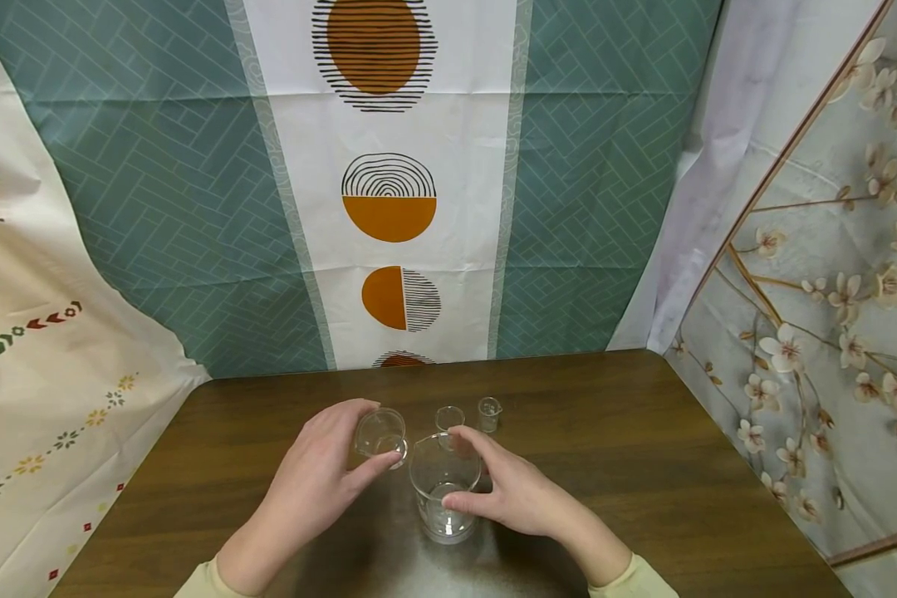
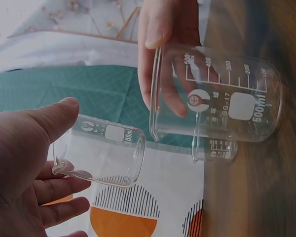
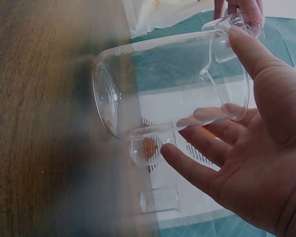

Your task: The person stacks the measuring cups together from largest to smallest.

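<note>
In my left hand (image 1: 317,469) is a small glass beaker (image 1: 379,433) marked 100ml, pinched near its rim between thumb and fingers. It is raised off the table, just left of the rim of a large beaker (image 1: 445,490). White print on the large beaker (image 2: 227,98) reads 500ml, with a scale up its side. My right hand (image 1: 516,488) grips that large beaker around its upper part, thumb on the near side and fingers on the far side. The large beaker is upright, and both beakers look clear with no contents showing.
Two smaller glass beakers stand farther back on the brown wooden table (image 1: 643,465): one (image 1: 449,415) right behind the large beaker, and a tiny spouted one (image 1: 489,415) to its right. A patterned green and white curtain (image 1: 583,208) hangs along the back edge.
</note>
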Demonstrator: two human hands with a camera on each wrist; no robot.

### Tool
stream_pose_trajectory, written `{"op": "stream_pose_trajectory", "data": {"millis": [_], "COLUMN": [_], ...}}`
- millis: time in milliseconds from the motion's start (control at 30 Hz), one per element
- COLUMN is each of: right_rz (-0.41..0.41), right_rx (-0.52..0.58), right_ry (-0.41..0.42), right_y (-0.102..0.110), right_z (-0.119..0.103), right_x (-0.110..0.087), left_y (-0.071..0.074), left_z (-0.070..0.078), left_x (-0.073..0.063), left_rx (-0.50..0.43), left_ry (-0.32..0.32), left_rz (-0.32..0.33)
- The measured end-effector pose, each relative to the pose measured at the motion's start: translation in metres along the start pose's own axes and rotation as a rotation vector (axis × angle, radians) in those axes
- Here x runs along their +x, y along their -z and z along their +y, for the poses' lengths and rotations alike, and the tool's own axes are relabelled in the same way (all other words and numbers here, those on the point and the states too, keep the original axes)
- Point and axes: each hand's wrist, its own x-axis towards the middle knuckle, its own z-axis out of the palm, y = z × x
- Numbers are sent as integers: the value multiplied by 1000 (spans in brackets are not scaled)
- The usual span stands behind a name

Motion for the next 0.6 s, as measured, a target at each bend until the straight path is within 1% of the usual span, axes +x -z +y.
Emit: {"op": "stream_pose_trajectory", "data": {"millis": [300, 600], "right_rz": [-8, -8], "right_rx": [13, 15], "right_ry": [-7, -4], "right_y": [1, 0], "right_z": [-1, 0], "right_x": [-1, 0], "left_y": [-4, -9], "left_z": [8, 14], "left_x": [5, 7], "left_rx": [-9, -26], "left_ry": [-16, -27], "left_rz": [-15, -20]}}
